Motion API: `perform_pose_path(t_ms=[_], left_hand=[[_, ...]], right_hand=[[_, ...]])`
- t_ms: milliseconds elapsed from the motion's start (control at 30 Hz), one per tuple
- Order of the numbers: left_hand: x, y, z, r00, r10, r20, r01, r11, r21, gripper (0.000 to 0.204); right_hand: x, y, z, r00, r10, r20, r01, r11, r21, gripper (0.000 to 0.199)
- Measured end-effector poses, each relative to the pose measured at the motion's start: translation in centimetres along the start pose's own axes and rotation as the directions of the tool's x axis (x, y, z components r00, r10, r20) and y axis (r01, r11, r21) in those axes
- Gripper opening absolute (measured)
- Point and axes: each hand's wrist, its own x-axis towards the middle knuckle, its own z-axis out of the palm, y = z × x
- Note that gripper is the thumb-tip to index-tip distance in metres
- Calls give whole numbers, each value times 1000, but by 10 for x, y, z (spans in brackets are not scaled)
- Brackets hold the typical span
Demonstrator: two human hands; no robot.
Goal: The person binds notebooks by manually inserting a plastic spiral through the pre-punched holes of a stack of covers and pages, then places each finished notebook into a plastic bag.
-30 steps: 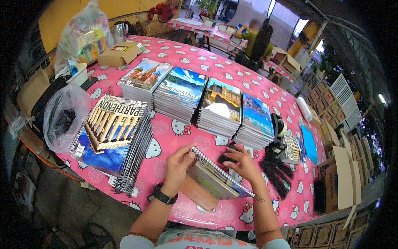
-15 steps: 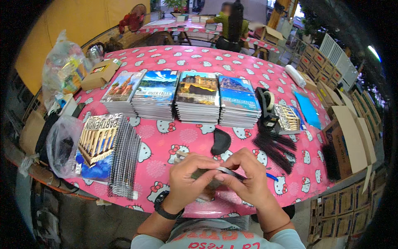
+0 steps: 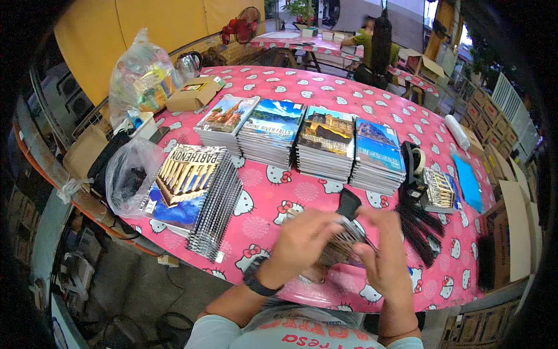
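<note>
Low over the near edge of the table, my left hand (image 3: pixel 302 241) is closed on a small notebook (image 3: pixel 343 237), tilted and blurred by motion. My right hand (image 3: pixel 383 250) is at the notebook's right side, thumb and fingers apart in a curve, the thumb close to its edge. The notebook's lower part is partly hidden behind my left hand. Just beyond my fingers lies a black, rounded pad-like piece (image 3: pixel 349 202). To the right of my right hand is a bunch of black spiral binding coils (image 3: pixel 421 232).
Four stacks of spiral notebooks, among them one with a lake cover (image 3: pixel 273 125), stand mid-table. A fanned notebook pile (image 3: pixel 186 186) lies left, beside a clear plastic bag (image 3: pixel 132 180). Right are a tape dispenser (image 3: pixel 414 174), a blue sheet (image 3: pixel 467 181) and cardboard boxes (image 3: pixel 514 232). A person sits farther back.
My view has swung left, so the table appears farther right. My hands, pinched together on the notebook before, have separated; the right fingers have opened and the notebook shows more of its face.
</note>
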Motion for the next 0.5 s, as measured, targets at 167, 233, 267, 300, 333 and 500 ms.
perform_pose_path(t_ms=[167, 233, 267, 300, 333, 500], left_hand=[[3, -5, -126, 620, -214, -755, 290, 957, -34, 13], [-3, -11, -169, 473, -106, -875, 176, 984, -25, 13], [-8, -23, -180, 473, -52, -880, 95, 995, -8, 17], [-23, -35, -196, 491, -36, -870, 232, 968, 91, 21], [-41, -41, -210, 504, -13, -864, 365, 909, 200, 25], [-85, -83, -213, 605, 122, -787, 602, 577, 552, 29]], right_hand=[[-17, 29, -43, 807, 251, -534, -106, 952, 288, 46], [-41, 56, -54, 757, 424, -498, -268, 896, 355, 41], [-49, 61, -57, 772, 461, -437, -326, 878, 351, 40], [-56, 66, -54, 786, 500, -363, -378, 854, 357, 38], [-59, 68, -51, 801, 531, -277, -423, 829, 366, 36], [-74, 86, -50, 795, 570, -209, -451, 785, 424, 30]])
